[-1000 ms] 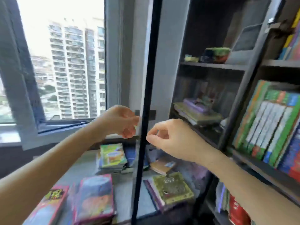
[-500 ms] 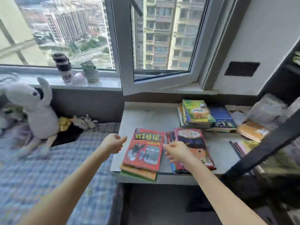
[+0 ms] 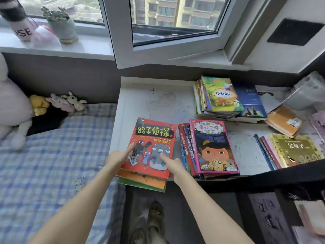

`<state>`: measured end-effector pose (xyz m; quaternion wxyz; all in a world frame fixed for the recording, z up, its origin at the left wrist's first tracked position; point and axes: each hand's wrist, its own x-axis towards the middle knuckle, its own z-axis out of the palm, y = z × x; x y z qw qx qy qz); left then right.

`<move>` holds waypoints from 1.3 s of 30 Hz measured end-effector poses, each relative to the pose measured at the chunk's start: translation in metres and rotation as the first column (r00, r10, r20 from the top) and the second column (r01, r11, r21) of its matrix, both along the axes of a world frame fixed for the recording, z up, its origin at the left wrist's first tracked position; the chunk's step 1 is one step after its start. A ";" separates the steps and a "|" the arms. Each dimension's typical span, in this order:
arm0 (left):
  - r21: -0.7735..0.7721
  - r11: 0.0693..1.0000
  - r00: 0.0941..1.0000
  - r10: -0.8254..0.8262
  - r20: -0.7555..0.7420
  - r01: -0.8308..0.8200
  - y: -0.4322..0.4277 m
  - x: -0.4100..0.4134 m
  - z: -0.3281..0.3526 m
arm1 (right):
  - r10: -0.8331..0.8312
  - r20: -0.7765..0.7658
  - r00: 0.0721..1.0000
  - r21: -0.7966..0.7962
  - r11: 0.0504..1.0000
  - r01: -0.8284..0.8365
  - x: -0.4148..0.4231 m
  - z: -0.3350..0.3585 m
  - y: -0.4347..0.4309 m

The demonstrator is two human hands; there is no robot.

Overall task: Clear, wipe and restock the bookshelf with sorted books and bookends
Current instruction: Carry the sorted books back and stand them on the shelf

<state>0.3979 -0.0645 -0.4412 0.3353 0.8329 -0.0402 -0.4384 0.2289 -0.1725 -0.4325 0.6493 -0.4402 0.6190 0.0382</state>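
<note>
White desk below window holds book stacks beside checked bed.

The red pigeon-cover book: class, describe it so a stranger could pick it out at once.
Find the white desk under the open window, beside the checked bed. On its front left corner a small pile overhangs the edge; the red paperback book tops it. Only its cover shows cartoon grey pigeons beneath yellow lettering.
</note>
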 end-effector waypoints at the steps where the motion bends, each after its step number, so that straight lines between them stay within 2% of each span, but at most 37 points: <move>1: -0.009 1.000 0.999 0.027 -0.036 -0.027 -0.002 0.003 -0.002 | -0.023 0.007 1.000 0.015 1.000 0.022 0.004 -0.002 -0.004; 4: -0.063 0.995 0.987 0.062 -0.151 -0.072 -0.013 0.007 -0.005 | -0.038 0.021 0.999 0.058 0.998 0.037 0.011 -0.013 -0.013; 8: -0.130 0.985 0.939 -0.147 -0.311 0.111 -0.027 0.014 0.005 | -0.066 0.068 0.996 0.112 0.992 0.058 0.017 -0.026 -0.023; 11: -0.212 0.968 0.903 -0.208 -0.377 0.135 -0.030 0.021 0.004 | -0.113 0.115 0.987 0.163 0.982 0.093 0.023 -0.021 -0.024; 17: -0.307 0.948 0.939 -0.181 -0.292 0.088 -0.029 0.031 0.016 | -0.084 0.151 0.985 0.136 0.989 0.064 0.015 -0.015 -0.020; 19: -0.377 0.916 0.940 -0.240 -0.241 0.137 -0.025 0.037 0.028 | -0.140 0.271 0.952 0.138 0.985 0.105 0.013 -0.010 -0.020; 21: -0.460 0.869 0.925 -0.311 -0.218 0.184 -0.020 0.046 0.042 | -0.221 0.432 0.874 0.144 0.974 0.175 0.013 -0.002 -0.026; 24: -0.554 0.796 0.912 -0.382 -0.146 0.245 -0.025 0.066 0.055 | -0.166 0.531 0.831 0.000 0.981 0.196 0.020 0.018 -0.042; 27: -0.599 0.764 0.910 -0.392 -0.134 0.240 -0.040 0.079 0.051 | -0.038 0.519 0.854 -0.192 0.968 0.159 0.026 0.039 -0.057; 30: -0.604 0.724 0.888 -0.456 -0.056 0.334 -0.053 0.079 0.040 | 0.036 0.468 0.883 -0.334 0.932 0.139 0.025 0.045 -0.063; 32: -0.581 0.732 0.892 -0.451 -0.024 0.355 -0.056 0.073 0.034 | 0.094 0.427 0.899 -0.409 0.907 0.100 0.022 0.040 -0.058; 36: -0.613 0.732 0.923 -0.384 -0.011 0.297 -0.058 0.072 0.034 | 0.155 0.366 0.918 -0.464 0.885 0.035 0.022 0.035 -0.051; 39: -0.651 0.613 0.853 -0.510 0.108 0.449 -0.068 0.074 0.057 | 0.198 0.328 0.924 -0.447 0.894 -0.034 0.015 0.036 -0.060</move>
